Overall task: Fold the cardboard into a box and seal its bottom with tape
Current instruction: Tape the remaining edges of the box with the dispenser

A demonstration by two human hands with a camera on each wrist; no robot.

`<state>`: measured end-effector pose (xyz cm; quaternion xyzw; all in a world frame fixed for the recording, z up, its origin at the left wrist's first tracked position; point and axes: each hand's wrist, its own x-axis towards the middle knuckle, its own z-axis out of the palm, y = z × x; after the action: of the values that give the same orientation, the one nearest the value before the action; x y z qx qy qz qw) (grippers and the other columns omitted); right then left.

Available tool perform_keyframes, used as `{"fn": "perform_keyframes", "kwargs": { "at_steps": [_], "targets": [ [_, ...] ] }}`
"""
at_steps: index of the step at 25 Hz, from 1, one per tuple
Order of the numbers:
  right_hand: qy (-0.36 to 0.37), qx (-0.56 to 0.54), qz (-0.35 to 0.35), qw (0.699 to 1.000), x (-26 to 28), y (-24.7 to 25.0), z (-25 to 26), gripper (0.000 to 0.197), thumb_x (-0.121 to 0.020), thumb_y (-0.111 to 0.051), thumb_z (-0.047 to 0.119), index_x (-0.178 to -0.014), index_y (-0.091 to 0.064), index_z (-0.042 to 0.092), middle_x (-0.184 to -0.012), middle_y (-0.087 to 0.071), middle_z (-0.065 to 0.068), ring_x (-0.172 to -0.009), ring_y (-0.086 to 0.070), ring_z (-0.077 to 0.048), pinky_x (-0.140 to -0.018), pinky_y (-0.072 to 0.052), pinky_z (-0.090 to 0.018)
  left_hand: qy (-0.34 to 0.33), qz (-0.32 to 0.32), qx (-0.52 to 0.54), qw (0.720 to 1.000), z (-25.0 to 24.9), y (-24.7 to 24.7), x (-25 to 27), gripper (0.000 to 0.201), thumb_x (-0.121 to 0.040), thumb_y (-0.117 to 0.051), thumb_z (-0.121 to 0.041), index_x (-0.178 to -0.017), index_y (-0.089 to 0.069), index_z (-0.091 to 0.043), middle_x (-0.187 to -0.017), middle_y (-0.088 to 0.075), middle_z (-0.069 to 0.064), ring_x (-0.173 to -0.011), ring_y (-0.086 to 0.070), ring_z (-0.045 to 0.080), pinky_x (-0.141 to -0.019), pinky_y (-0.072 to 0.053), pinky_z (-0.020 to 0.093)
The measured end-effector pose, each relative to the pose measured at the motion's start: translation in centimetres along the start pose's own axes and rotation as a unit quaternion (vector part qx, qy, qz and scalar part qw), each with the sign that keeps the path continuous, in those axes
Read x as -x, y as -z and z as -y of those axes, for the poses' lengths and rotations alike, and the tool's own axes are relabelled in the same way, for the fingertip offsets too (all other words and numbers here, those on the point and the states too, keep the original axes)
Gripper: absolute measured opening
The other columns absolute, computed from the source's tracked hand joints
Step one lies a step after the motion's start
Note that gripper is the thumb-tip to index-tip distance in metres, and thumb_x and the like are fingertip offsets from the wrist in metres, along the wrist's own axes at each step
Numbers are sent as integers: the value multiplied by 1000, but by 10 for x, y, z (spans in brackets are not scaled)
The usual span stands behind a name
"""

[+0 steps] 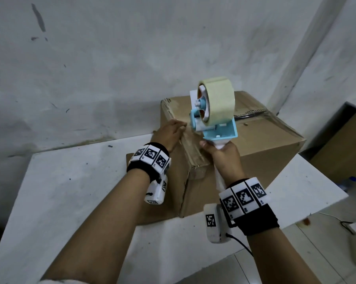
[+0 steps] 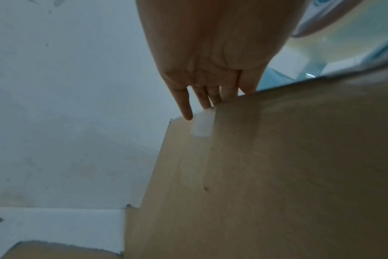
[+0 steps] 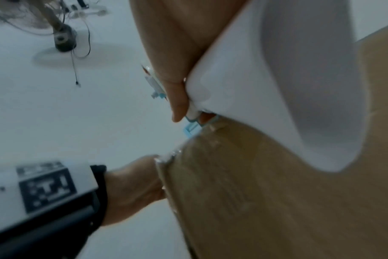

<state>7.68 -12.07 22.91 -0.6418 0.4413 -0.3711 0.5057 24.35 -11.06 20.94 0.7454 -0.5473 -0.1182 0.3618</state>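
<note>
Head view: right hand [image 1: 224, 154] grips tape dispenser [image 1: 213, 111] — left hand [image 1: 172, 135] (fingers straight) presses box [image 1: 261, 138].

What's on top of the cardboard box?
Shiny clear tape along the box top, the left hand resting at its edge. The tape dispenser hides part of the top.

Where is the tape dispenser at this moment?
In the head view, the tape dispenser is at centre, held by the right hand above the cardboard box, beside the left hand.
</note>
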Motion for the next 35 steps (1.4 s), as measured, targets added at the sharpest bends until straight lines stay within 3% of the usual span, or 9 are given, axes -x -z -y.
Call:
{"fn": "perform_keyframes", "kwargs": {
  "at_steps": [3,6,9,13,18,21,25,30,35],
  "targets": [
    [-10,-56,3,998,1,-5,8,10,-74,-71,19,-83,-68,18,-94,-72,-11,-91,-67,-28,-89,-51,-50,1,57,-96,994,13,7,-10,42,-99,-33,-26,-139,-39,-16,-151,-31,4,-141,-25,23,-116,-16,41],
    [-11,-34,8,999,4,-9,14,15,-80,-67,12,-77,-62,25,-86,-70,-3,-87,-66,-23,-87,-51,-45,42,63,-113,991,20,4,-23,48,-100,-21,-32,-147,-16,-20,-158,-2,-1,-146,2,18,-117,1,43],
    [-10,-29,36,999,3,-8,33,12,-82,-63,9,-87,-63,21,-91,-70,-9,-88,-67,-25,-78,-54,-36,66,29,-29,997,34,0,-35,49,-100,-22,-31,-147,-13,-21,-158,2,-2,-146,2,18,-117,1,44],
    [11,-108,36,993,-18,-19,67,13,-81,-61,0,-87,-63,12,-72,-66,3,-58,-63,-1,-53,-49,-15,50,-13,69,996,38,-16,-37,50,-100,-26,-24,-147,-10,-17,-158,1,-1,-146,-5,15,-116,-3,42],
    [-67,-45,54,995,-59,-36,91,7,-79,-61,8,-72,-62,8,-80,-65,-12,-69,-58,-21,-58,-46,-26,39,8,37,999,49,2,-48,44,-95,-40,-23,-139,-34,-18,-152,-20,2,-141,-20,19,-117,-11,46],
    [-98,-52,99,989,-77,-36,102,10,-85,-56,8,-76,-59,7,-76,-62,-11,-64,-56,-17,-49,-48,-18,11,-30,68,997,57,21,-61,33,-89,-54,-18,-122,-55,-13,-136,-38,11,-131,-37,24,-112,-21,26],
    [-99,-29,127,987,-96,-41,105,7,-87,-55,7,-80,-58,6,-77,-61,-11,-64,-57,-16,-47,-48,-15,80,-73,138,985,60,21,-84,59,-92,-51,-22,-143,-24,-12,-154,-12,9,-143,-13,19,-113,-12,23],
    [-81,10,151,985,-120,-50,101,12,-86,-56,3,-75,-58,7,-73,-60,-8,-62,-56,-13,-46,-47,-11,134,-106,356,919,67,4,-109,44,-90,-54,-16,-129,-41,-1,-125,-48,8,-116,-45,16,-104,-36,30],
    [-83,7,154,985,-149,-57,103,7,-85,-60,4,-78,-58,7,-74,-61,-11,-62,-57,-15,-46,-48,-13,173,-115,441,873,102,-2,-123,14,-87,-57,-17,-99,-65,-15,-100,-62,2,-100,-54,18,-96,-44,36]
  ]
}}
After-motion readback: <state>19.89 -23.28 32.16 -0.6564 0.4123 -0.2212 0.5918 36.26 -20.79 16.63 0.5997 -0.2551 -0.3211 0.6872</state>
